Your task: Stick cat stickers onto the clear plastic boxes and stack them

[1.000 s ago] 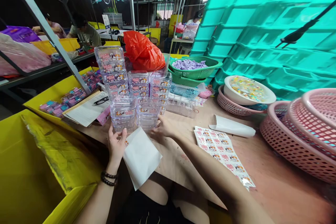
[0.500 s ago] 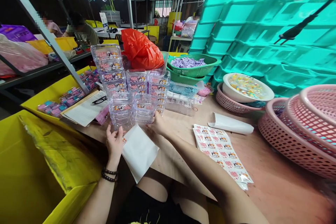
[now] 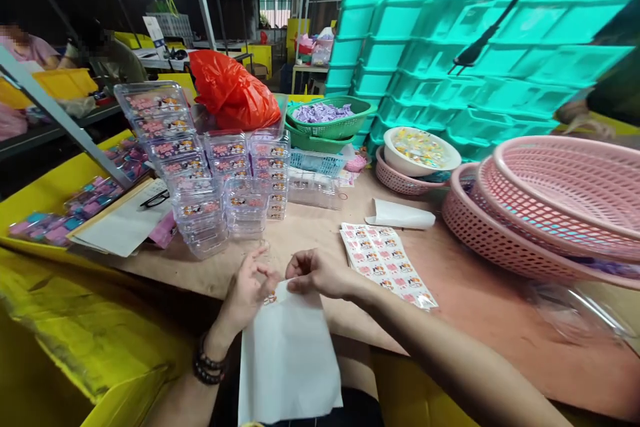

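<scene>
A white backing sheet (image 3: 290, 353) hangs over my lap, with a small cat sticker showing at its top edge. My right hand (image 3: 313, 272) pinches the top edge of this sheet between thumb and fingers. Beside it on the left, my left hand (image 3: 253, 283) is at the sticker corner with its fingers partly spread; whether something thin is between thumb and finger is too small to tell. Stacks of clear plastic boxes (image 3: 197, 207) with cat labels stand just beyond my hands. Printed sticker sheets (image 3: 385, 260) lie on the table to the right.
Pink baskets (image 3: 500, 233) stand at the right, near a white bowl (image 3: 425, 150) of small packets. Turquoise bins (image 3: 425, 47) rise behind. A red bag (image 3: 235, 90), green baskets (image 3: 330, 123) and a rolled sheet (image 3: 400, 213) are on the table. People sit at the far left; another person's hand shows far right.
Both hands have moved away from the box stacks and come together at the sheet's top edge. The sheet now hangs lower and straighter. The view has turned to the right.
</scene>
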Demonstrator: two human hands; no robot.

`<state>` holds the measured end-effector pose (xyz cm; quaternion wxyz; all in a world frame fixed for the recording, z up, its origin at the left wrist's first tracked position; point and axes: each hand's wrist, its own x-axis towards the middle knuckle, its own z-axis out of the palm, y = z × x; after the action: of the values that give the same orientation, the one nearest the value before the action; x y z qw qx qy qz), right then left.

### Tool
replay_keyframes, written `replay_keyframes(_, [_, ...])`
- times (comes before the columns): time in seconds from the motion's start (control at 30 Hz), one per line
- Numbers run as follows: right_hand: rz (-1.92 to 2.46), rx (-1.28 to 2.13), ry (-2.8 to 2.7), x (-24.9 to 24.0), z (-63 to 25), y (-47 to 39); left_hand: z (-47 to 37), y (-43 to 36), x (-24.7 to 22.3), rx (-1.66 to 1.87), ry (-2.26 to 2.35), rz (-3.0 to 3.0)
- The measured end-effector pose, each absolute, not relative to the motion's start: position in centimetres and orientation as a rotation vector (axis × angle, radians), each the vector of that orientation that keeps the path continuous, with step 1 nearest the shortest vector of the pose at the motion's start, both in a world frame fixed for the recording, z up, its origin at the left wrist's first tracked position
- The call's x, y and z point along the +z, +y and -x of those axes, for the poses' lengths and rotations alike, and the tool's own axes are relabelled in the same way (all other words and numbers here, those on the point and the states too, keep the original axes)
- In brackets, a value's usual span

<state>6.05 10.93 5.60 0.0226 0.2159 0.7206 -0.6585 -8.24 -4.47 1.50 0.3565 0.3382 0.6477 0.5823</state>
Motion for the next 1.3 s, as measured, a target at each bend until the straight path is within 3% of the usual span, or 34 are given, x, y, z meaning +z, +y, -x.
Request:
replay_keyframes(0.07, [-0.745,-1.885,2.342,5.7,-8.1,13.4,8.0,-3.9,1.1,1.226,1.496,-0.871])
replay_keyframes(0.13, [-0.93,-1.513,2.656,5.8,-9.1,17.5,7.8,-3.4,0.8,1.089,1.475,-0.863])
replay_keyframes(0.2, [-1.293,-1.036,2.946,5.9,-9.1,22.0,7.5,-2.9,0.9,1.08,1.497,-0.845])
replay_keyframes(0.3, [-1.462,-0.787,3.04,5.2,-7.8,27.2,7.2,-2.4,1.4,1.092,1.431,-0.869])
replay_keyframes(0.7, [-1.394,-0.263,3.205,3.2,-9.9,27.7,7.4,-0.9,1.2,1.239,1.33,-0.89])
replay_keyframes(1.1, [-0.93,0.182,3.324,4.6,-13.1,23.0,4.2,14.6,3.3,1.229,1.238,-0.834])
replay_keyframes(1.3, [-0.717,0.355,3.458,4.0,-15.4,22.5,3.5,15.9,3.1,1.274,1.26,-0.912])
